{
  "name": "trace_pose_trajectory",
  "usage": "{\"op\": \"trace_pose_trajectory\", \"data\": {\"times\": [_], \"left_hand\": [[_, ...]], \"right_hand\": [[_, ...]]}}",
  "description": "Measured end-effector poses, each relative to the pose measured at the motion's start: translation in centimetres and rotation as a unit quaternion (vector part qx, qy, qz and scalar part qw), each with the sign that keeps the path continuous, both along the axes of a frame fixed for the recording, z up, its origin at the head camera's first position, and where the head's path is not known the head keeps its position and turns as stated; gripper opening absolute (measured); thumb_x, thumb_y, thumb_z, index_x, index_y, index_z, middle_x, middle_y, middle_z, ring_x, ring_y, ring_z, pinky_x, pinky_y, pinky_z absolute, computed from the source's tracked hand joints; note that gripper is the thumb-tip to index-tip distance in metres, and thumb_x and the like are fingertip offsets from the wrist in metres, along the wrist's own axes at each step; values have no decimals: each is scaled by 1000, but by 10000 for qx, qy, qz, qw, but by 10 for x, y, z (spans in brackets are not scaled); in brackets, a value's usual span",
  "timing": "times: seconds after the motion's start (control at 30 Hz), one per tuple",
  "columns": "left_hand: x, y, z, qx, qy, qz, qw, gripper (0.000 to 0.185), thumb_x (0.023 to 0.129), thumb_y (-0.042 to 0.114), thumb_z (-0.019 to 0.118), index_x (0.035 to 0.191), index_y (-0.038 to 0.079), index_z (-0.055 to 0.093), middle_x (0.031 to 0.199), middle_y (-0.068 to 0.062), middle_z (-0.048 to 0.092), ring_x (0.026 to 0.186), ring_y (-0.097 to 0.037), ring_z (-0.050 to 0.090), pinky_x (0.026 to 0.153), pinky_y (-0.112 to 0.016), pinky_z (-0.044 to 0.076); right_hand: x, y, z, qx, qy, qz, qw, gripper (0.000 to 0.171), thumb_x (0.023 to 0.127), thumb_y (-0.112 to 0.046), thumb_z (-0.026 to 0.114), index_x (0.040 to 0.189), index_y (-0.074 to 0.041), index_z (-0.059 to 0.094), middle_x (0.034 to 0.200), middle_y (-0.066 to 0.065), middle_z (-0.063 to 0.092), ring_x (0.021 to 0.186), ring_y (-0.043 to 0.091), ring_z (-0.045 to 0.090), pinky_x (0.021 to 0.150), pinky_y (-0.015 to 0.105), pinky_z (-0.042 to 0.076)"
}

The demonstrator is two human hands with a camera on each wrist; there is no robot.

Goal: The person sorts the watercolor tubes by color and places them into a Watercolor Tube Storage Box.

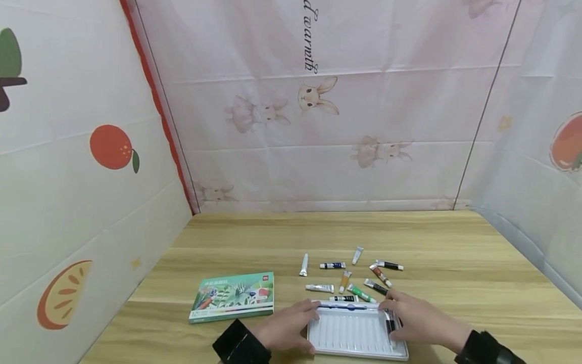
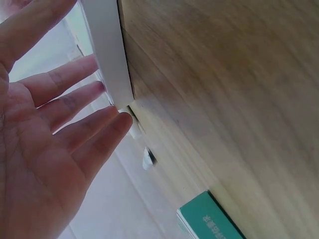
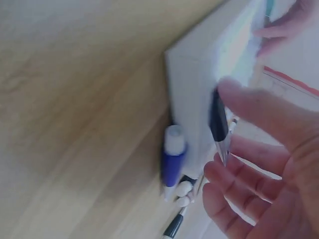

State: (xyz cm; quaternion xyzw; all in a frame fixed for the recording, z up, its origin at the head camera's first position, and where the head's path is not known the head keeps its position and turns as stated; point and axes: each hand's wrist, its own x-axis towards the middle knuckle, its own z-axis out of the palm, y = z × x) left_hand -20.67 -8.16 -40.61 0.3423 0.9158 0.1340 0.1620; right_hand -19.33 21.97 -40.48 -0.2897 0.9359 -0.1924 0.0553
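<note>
Black tube (image 3: 218,122) in right-hand grip (image 3: 259,164) — over tray (image 1: 350,333)

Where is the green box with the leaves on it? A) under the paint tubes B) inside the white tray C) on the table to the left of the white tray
C: the green box lies flat on the table, left of the white tray, clear of it.

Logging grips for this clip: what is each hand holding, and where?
Right hand pinches a black paint tube mid-body over the white tray. Left hand holds nothing; straight fingers touch the tray's left edge.
</note>
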Motion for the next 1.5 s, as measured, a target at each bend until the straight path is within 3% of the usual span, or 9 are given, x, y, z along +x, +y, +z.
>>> {"op": "trace_pose_trajectory", "data": {"times": [0.17,0.4,0.67,0.97,1.23,1.5], "left_hand": [[-1,1,0,-46,-3,-59,10000,56,70,33,76,120,15,59,141,2,38,130,-17,31,101,-34,34],[-1,-2,1,-66,109,-163,9998,56,70,34,75,119,13,59,141,-1,38,130,-19,31,101,-35,35],[-1,-1,-1,-32,-2,-33,10000,58,70,33,76,121,14,58,141,1,38,130,-17,30,102,-35,34],[-2,-1,-1,-20,-31,-29,10000,65,71,32,76,128,11,52,141,2,38,130,-17,31,101,-33,34],[-4,-2,-5,36,160,-299,9994,70,70,36,75,130,9,50,141,-2,38,130,-19,32,101,-31,35],[-4,-1,-3,14,134,-290,9995,70,71,36,74,130,8,50,141,-2,38,130,-19,32,101,-31,35]], "right_hand": [[-2,0,3,-385,31,163,9991,18,78,-8,71,96,-5,69,86,-6,50,68,3,46,54,23,44],[-7,-5,-2,-446,-31,204,9988,8,81,-6,67,86,-11,65,77,-11,51,65,1,45,53,22,44],[-10,-5,0,-400,-223,314,9985,10,82,-2,63,85,-11,66,79,-12,57,70,1,49,59,25,48],[-13,-7,-5,-247,-254,271,9990,12,81,-10,68,76,-17,60,66,-14,44,60,1,42,52,20,38],[-14,-10,-12,-140,-518,39,9986,16,81,-17,70,84,-17,55,64,-12,45,56,2,42,49,21,38],[-10,-2,0,-67,-895,348,9954,18,77,-15,72,91,-17,62,67,-13,46,60,1,44,53,20,39]]}}
